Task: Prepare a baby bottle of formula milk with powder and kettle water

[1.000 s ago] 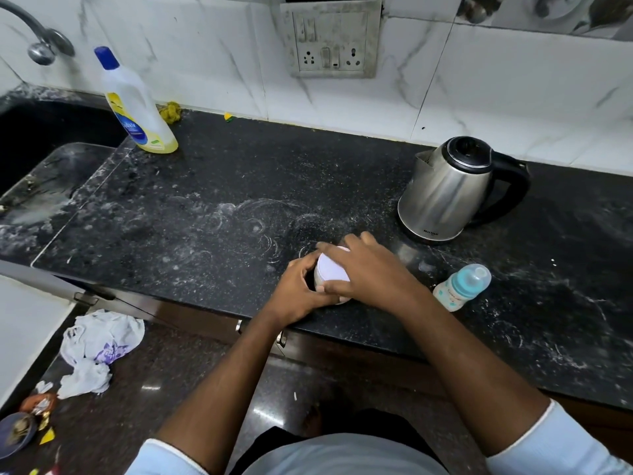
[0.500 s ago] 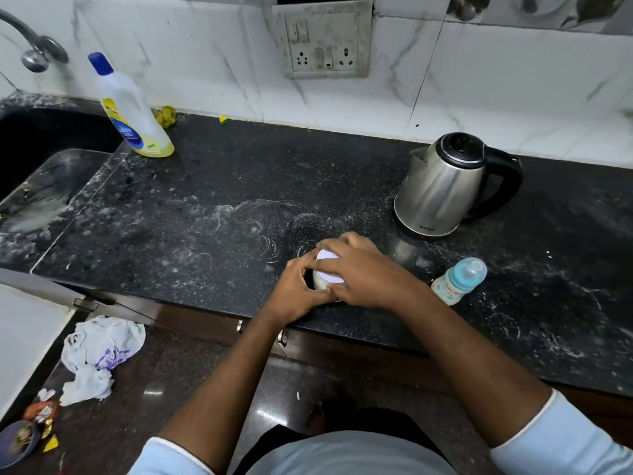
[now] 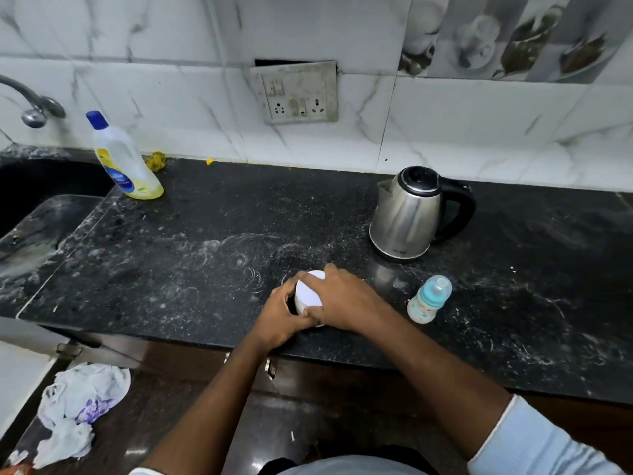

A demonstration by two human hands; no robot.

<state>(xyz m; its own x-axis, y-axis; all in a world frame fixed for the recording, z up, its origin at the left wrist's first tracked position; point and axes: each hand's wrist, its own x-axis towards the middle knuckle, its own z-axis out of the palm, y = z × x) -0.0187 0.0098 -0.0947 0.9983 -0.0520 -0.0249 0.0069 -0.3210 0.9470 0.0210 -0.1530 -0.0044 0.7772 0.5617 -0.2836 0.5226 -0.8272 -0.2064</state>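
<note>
**Head view: both hands on the white tub**

Near the bench's (image 3: 205,234) front edge, the left hand (image 3: 279,317) gripped the small round white tub's (image 3: 310,292) wall and the right hand (image 3: 346,299) curled over its lid. It looked light, rigid and smooth, likely slippery; best steadied by the wall, turned at the lid's rim.

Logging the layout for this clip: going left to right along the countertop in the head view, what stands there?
Detergent bottle → white tub → kettle. The baby bottle stands nearer, within the kettle's span, so it is left out.
</note>
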